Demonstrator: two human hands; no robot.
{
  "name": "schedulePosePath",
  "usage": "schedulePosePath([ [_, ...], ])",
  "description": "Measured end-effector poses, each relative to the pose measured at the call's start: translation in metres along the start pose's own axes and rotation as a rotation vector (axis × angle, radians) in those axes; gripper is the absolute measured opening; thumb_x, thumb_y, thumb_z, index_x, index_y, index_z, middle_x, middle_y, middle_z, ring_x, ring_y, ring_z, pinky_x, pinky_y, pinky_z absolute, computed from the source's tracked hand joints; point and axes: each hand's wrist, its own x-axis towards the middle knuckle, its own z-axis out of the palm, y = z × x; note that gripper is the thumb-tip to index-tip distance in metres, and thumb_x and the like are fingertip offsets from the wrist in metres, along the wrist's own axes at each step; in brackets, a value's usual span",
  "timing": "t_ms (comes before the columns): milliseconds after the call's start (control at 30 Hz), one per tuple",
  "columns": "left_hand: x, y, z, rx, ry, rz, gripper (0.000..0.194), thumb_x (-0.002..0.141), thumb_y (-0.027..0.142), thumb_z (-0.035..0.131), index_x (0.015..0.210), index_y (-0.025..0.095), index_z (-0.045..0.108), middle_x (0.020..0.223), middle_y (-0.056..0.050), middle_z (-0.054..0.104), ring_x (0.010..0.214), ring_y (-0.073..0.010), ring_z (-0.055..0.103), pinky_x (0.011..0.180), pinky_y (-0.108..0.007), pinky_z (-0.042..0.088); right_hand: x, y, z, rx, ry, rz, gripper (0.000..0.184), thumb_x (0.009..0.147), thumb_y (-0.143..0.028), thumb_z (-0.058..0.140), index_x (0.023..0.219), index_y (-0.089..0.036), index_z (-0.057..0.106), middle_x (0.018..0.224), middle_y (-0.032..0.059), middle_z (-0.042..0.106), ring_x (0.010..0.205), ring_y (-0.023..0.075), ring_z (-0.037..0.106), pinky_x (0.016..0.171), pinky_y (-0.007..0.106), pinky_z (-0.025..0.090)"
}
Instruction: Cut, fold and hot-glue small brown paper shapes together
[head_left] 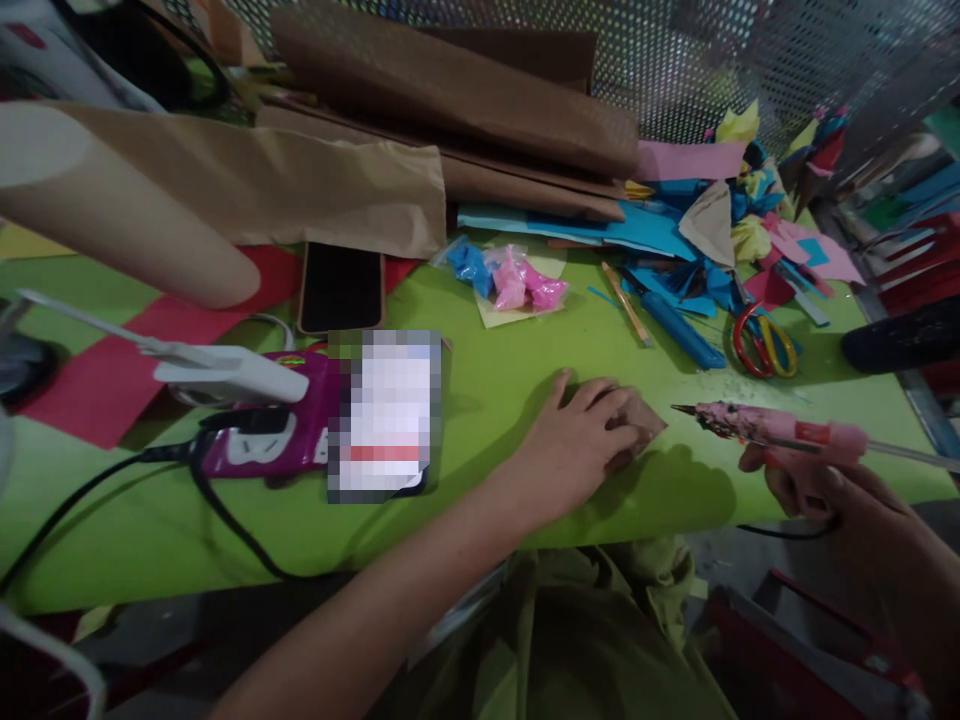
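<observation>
My left hand (581,440) lies palm down on a small folded piece of brown paper (646,422) on the green table cover (487,400), fingers pressed flat on it. My right hand (817,490) grips a pink hot glue gun (780,430). Its dark nozzle points left, a short way right of the brown piece and just above the table. A glue stick juts out of the gun's back end toward the right.
Brown paper rolls and sheets (360,160) fill the back. A phone (341,288), a purple power strip (262,420) with cables, bags of blue and pink bits (510,280), a blue cutter (682,330), scissors (765,345) and coloured paper scraps (735,220) lie around.
</observation>
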Motion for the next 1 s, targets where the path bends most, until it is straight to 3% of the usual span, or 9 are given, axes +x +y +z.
schedulePosePath([
  [167, -0.001, 0.000, 0.001, 0.008, 0.004, 0.003, 0.031, 0.103, 0.032, 0.049, 0.131, 0.035, 0.063, 0.158, -0.006, 0.043, 0.147, -0.0318, 0.034, 0.117, -0.068, 0.020, -0.011, -0.013, 0.007, 0.063, 0.003, 0.087, 0.041, 0.075, -0.063, 0.073, 0.087, -0.025, 0.079, 0.077, 0.0059, 0.067, 0.073, 0.0234, 0.055, 0.064, 0.033, 0.048],
  [400, 0.001, 0.000, -0.002, -0.012, -0.022, -0.010, 0.032, 0.103, 0.032, 0.048, 0.132, 0.036, 0.062, 0.158, -0.005, 0.044, 0.147, -0.0313, 0.034, 0.118, -0.068, 0.020, -0.003, 0.002, -0.001, 0.086, -0.074, 0.175, 0.042, 0.075, -0.058, 0.077, 0.098, -0.023, 0.080, 0.087, 0.0077, 0.071, 0.078, 0.0238, 0.057, 0.064, 0.032, 0.046],
  [633, 0.001, -0.002, 0.004, -0.034, 0.035, -0.008, 0.030, 0.100, 0.028, 0.055, 0.128, 0.036, 0.064, 0.155, -0.005, 0.048, 0.145, -0.0314, 0.038, 0.116, -0.069, 0.021, -0.004, -0.006, 0.006, 0.182, -0.124, 0.049, 0.036, 0.081, -0.056, 0.073, 0.090, -0.021, 0.080, 0.071, 0.0032, 0.064, 0.063, 0.0167, 0.049, 0.061, 0.031, 0.043],
  [800, 0.000, -0.003, 0.007, -0.015, 0.072, 0.011, 0.031, 0.099, 0.029, 0.056, 0.128, 0.036, 0.064, 0.155, -0.004, 0.049, 0.143, -0.0311, 0.039, 0.117, -0.066, 0.022, -0.004, -0.005, 0.006, 0.207, -0.147, 0.035, 0.038, 0.086, -0.055, 0.068, 0.094, -0.019, 0.077, 0.074, 0.0031, 0.063, 0.064, 0.0157, 0.049, 0.061, 0.029, 0.041],
  [1000, 0.001, 0.000, 0.001, -0.027, -0.002, -0.020, 0.033, 0.101, 0.032, 0.054, 0.132, 0.038, 0.063, 0.157, -0.003, 0.046, 0.145, -0.0311, 0.037, 0.118, -0.067, 0.020, -0.007, -0.012, 0.007, 0.132, -0.257, 0.000, 0.042, 0.093, -0.058, 0.058, 0.088, -0.018, 0.071, 0.062, -0.0007, 0.054, 0.060, 0.0148, 0.042, 0.060, 0.030, 0.031],
])
